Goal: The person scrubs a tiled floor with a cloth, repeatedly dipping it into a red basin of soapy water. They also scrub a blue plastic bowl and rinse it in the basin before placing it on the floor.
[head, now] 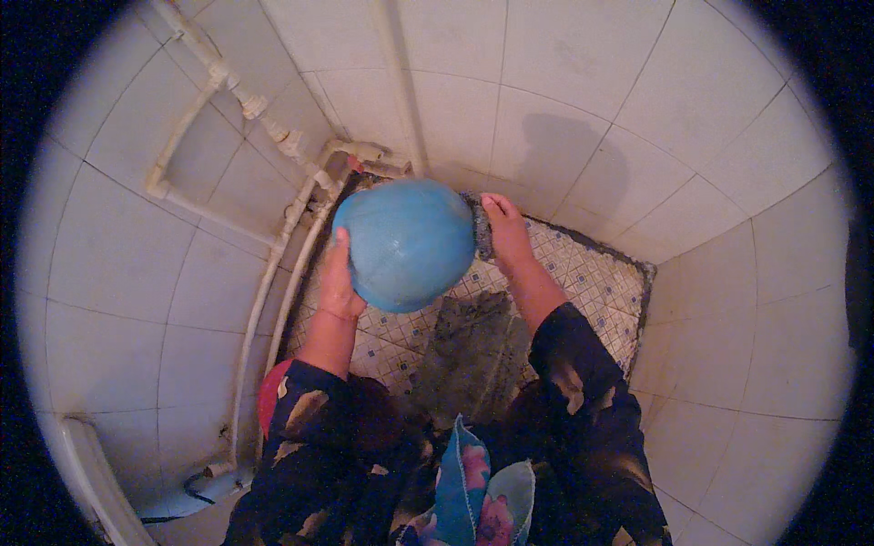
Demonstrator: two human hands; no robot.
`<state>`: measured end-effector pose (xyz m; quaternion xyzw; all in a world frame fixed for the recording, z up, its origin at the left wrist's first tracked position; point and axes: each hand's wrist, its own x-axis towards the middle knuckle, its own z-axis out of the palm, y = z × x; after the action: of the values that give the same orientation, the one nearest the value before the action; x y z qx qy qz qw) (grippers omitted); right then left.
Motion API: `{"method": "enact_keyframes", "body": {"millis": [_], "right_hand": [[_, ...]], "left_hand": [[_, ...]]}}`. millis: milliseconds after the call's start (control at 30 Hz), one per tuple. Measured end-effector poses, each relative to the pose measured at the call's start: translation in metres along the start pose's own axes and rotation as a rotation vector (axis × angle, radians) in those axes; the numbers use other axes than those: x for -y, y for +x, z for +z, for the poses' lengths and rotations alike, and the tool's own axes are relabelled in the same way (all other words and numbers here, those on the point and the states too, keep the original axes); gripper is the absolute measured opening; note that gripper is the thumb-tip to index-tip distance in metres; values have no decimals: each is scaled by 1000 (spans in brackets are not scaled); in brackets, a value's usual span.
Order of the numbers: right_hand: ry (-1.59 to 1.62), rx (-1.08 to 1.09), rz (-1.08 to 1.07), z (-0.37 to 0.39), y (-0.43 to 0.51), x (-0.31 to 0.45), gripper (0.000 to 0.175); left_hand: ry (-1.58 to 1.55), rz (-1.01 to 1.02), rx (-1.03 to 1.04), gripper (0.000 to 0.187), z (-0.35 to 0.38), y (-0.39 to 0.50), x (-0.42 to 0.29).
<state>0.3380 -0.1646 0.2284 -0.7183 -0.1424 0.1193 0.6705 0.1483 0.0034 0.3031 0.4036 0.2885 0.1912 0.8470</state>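
Observation:
A rounded blue vessel (410,246), likely a plastic bowl or basin, is tilted so that its outer bottom faces me. My left hand (339,276) grips its left edge, with the thumb on the outside and the other fingers hidden. At the vessel's right side my right hand (505,228) holds a dark grey, rough scouring pad (482,225), pressed against or very near the blue surface. The inside of the vessel is out of sight.
Pipes (263,300) run along the tiled wall at the left, with a red valve handle (355,164) in the corner. Below lies the patterned tile floor (587,273) with a dark grey patch (471,348). Something red (273,396) shows beside my left sleeve.

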Motion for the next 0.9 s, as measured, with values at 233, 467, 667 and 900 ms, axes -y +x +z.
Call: {"method": "enact_keyframes", "body": {"millis": [233, 467, 667, 900], "right_hand": [[-459, 113, -873, 59, -83, 93, 22], [-678, -146, -727, 36, -44, 67, 17], [-549, 0, -488, 4, -21, 34, 19], [-678, -3, -238, -17, -17, 25, 22]], "left_hand": [[-425, -70, -115, 48, -14, 18, 7], [-483, -33, -150, 46, -19, 17, 0], [-263, 135, -53, 51, -29, 7, -36], [953, 118, 26, 39, -80, -82, -100]]}}
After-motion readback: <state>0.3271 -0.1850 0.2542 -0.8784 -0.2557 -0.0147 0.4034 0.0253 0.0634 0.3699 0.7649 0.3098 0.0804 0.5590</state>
